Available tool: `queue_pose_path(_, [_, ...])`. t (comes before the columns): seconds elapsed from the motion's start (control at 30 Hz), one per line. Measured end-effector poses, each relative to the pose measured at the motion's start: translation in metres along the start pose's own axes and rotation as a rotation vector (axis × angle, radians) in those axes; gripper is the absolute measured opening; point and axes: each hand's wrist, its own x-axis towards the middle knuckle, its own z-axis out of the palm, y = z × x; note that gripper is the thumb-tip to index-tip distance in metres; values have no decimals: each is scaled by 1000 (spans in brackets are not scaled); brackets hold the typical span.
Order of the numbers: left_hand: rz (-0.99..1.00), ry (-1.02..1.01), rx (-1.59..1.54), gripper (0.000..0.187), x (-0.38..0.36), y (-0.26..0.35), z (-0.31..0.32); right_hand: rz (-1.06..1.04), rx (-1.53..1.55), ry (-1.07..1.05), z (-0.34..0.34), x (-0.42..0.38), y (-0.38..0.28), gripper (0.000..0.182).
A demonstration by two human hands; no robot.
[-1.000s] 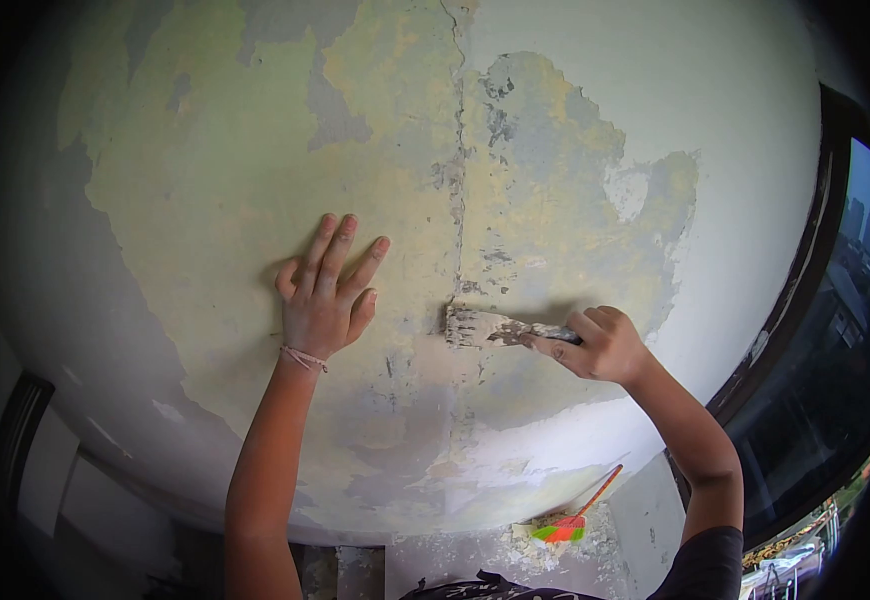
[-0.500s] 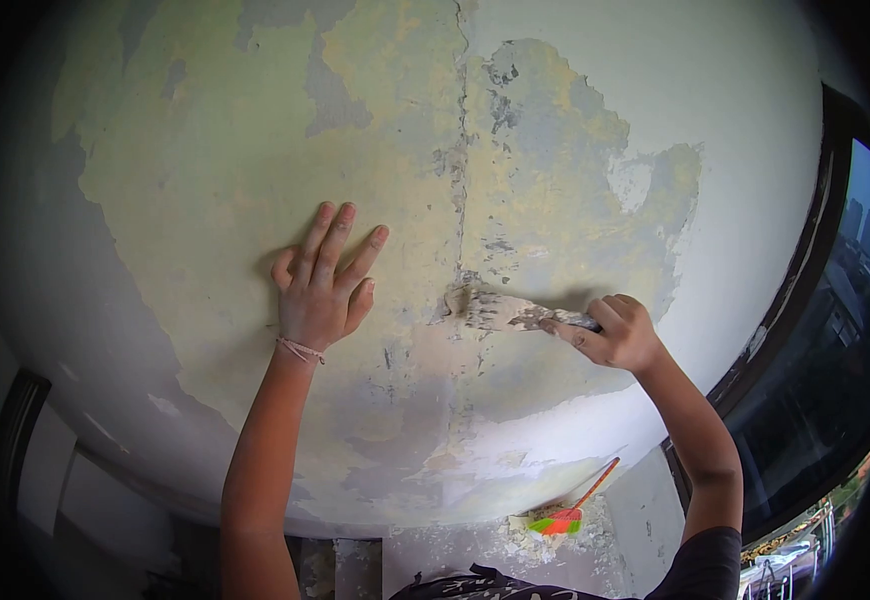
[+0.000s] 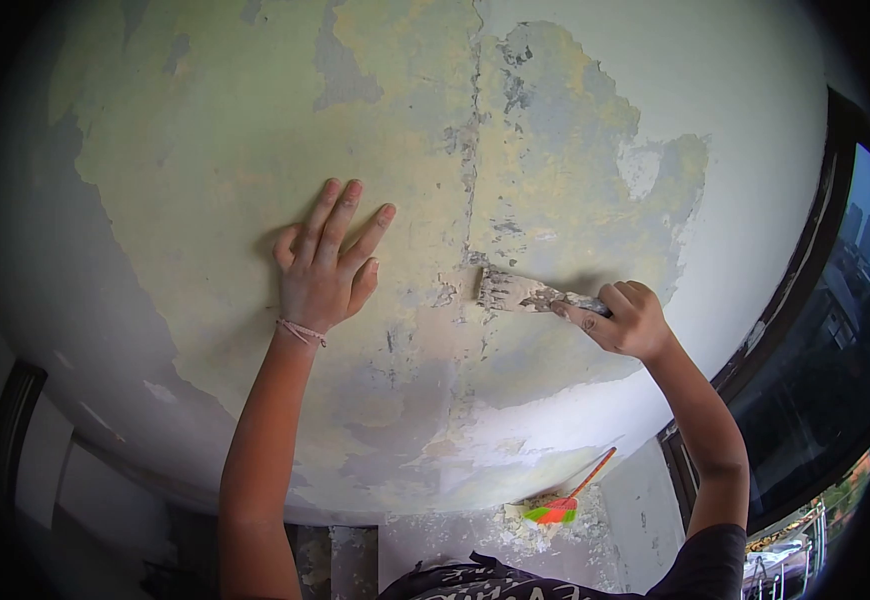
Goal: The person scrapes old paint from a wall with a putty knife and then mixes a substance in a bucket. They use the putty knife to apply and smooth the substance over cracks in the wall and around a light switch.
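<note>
Patchy wall (image 3: 225, 150) backs the scraper (image 3: 515, 292), its handle gripped in the right hand (image 3: 633, 320).

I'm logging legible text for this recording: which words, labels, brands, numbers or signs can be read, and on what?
Dark shirt: pale print, perhaps lettering, cut off by the picture's lower edge; not readable.
Scraper: no marking can be made out.
Wall: no writing seen.
Nothing can be quoted with confidence.

Single head-worn view, facing forward and down, within arm's reach of the patchy wall (image 3: 235, 200).
</note>
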Motion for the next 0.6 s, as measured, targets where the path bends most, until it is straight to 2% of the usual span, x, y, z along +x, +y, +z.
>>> queue_pose_path(0.17, [6, 3, -4, 56, 1, 0, -1, -20, -59, -92, 3, 21, -34, 59])
queue_pose_path(0.27, [13, 5, -3, 56, 1, 0, 0, 50, -64, -91, 22, 19, -32, 60])
queue_pose_path(0.5, [8, 0, -7, 59, 0, -1, 0, -9, -57, -69, 7, -7, -11, 57])
queue_pose_path(0.6, [4, 14, -14, 60, 0, -1, 2, 6, -1, -57, -1, -12, -14, 62])
